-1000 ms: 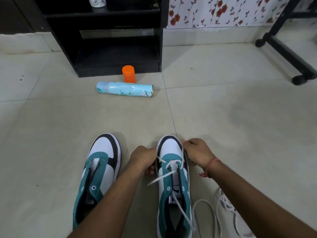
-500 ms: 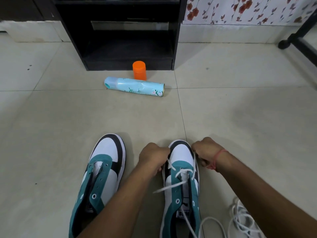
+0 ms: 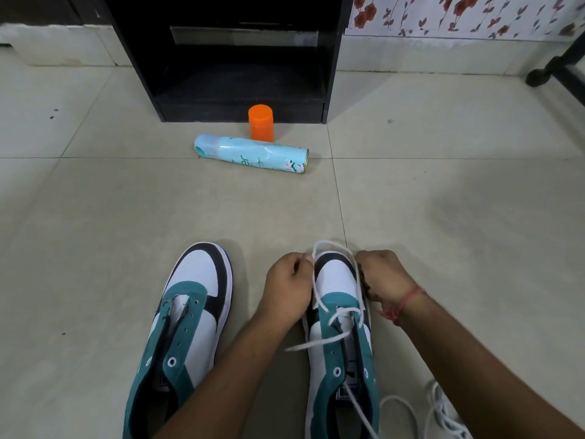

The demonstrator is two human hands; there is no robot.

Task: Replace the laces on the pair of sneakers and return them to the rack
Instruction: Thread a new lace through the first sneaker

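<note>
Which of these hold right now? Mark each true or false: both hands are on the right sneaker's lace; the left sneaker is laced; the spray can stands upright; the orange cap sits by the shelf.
1. Both hands, left hand and right hand, pinch the white lace over the right sneaker. True.
2. The left sneaker is laced. False: its eyelets are bare.
3. The spray can stands upright. False: it lies on its side.
4. The orange cap sits by the black shelf. True.

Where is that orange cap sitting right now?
In the head view the orange cap stands upright on the floor, up the middle, just in front of the black rack and right behind the lying blue spray can.
</note>
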